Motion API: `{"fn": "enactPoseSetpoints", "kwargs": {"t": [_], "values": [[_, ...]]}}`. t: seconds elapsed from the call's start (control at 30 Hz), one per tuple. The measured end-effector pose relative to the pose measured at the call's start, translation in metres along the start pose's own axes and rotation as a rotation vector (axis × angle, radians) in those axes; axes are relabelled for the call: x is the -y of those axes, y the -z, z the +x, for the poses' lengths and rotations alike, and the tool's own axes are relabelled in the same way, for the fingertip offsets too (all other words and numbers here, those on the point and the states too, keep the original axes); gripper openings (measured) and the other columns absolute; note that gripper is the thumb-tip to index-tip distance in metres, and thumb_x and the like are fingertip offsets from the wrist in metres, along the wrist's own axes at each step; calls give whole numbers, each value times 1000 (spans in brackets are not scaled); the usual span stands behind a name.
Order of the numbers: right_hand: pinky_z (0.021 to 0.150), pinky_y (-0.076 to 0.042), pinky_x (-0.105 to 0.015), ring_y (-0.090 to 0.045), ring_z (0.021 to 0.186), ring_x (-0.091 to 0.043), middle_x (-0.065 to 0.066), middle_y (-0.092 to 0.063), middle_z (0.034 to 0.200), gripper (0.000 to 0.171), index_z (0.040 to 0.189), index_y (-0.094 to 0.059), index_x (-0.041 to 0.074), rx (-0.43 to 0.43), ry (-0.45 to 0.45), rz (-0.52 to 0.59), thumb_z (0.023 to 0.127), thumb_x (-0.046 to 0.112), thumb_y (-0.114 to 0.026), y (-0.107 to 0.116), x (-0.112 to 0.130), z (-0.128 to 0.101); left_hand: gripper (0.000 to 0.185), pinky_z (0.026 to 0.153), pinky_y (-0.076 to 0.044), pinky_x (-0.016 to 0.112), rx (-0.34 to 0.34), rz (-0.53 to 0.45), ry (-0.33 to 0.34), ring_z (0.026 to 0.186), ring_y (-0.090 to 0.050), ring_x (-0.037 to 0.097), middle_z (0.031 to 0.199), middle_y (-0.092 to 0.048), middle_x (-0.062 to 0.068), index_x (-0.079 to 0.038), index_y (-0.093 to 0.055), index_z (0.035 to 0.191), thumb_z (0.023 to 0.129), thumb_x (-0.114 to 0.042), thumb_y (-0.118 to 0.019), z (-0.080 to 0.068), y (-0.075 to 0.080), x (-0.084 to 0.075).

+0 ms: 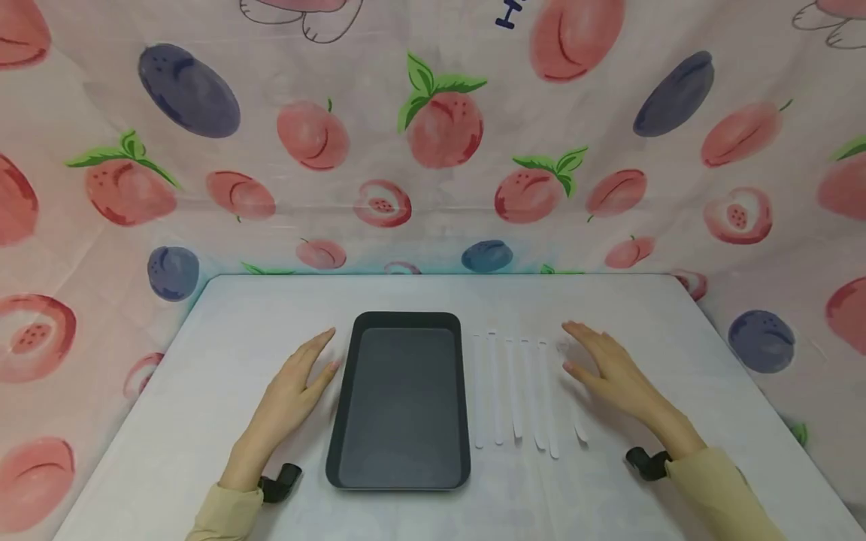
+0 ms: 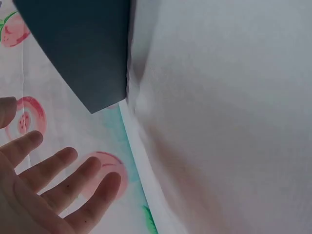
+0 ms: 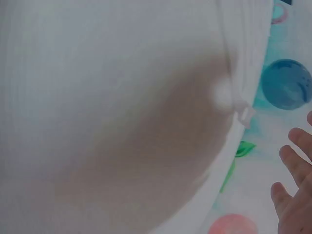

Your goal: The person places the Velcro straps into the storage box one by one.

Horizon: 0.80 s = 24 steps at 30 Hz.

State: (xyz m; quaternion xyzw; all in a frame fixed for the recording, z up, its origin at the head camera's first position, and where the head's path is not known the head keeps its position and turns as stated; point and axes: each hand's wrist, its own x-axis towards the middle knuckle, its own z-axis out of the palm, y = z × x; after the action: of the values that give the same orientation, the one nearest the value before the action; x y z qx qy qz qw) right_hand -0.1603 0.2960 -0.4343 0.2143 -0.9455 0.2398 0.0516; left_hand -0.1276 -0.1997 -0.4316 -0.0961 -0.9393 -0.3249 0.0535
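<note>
A dark grey rectangular baking tray (image 1: pixel 410 409) lies flat on the white table, its long sides running away from me. To its left is my left hand (image 1: pixel 289 398), fingers extended and nothing in it; the left wrist view shows the tray's outer wall (image 2: pixel 83 48) beyond the spread fingers (image 2: pixel 92 204). Several thin white strips (image 1: pixel 514 391) lie side by side along the tray's right side, some with curled near ends. My right hand (image 1: pixel 619 379), also holding nothing, is just right of the rightmost strip (image 1: pixel 579 428), fingers pointing toward the strips.
The white table (image 1: pixel 271 300) ends in a straight back edge. Behind and beside it hangs a cloth (image 1: pixel 379 90) printed with peaches and plums. A black wrist camera (image 1: pixel 280 483) is worn on the left wrist, another black camera (image 1: pixel 647 463) on the right.
</note>
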Motion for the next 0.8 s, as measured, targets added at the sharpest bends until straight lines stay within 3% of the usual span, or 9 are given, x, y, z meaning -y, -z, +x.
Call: {"fn": "enactPoseSetpoints", "kwargs": {"t": [0.27,0.53,0.8], "values": [[110,-23,-62,-40,134,-42,-20,-43,147,63,145,-39,6,27,15,0,92,29,-65,-6,-10,5,55,95,-48,51,5,-91,-30,128,-50,36,147,-45,14,-23,-34,150,99,-34,-52,-1,-4,6],[105,-29,-64,-40,133,-44,-23,-43,146,66,146,-38,6,59,-12,8,90,26,-66,-6,-15,8,52,90,-52,49,-11,-146,-59,123,-56,37,143,-50,15,-17,-41,147,98,-25,-56,-2,-8,9],[106,-29,-65,-38,134,-47,-26,-41,147,69,148,-34,7,109,-77,36,90,24,-67,-3,-20,12,47,91,-51,48,13,-214,-17,119,-59,35,137,-55,15,-12,-46,142,98,-27,-55,0,-8,10]]}}
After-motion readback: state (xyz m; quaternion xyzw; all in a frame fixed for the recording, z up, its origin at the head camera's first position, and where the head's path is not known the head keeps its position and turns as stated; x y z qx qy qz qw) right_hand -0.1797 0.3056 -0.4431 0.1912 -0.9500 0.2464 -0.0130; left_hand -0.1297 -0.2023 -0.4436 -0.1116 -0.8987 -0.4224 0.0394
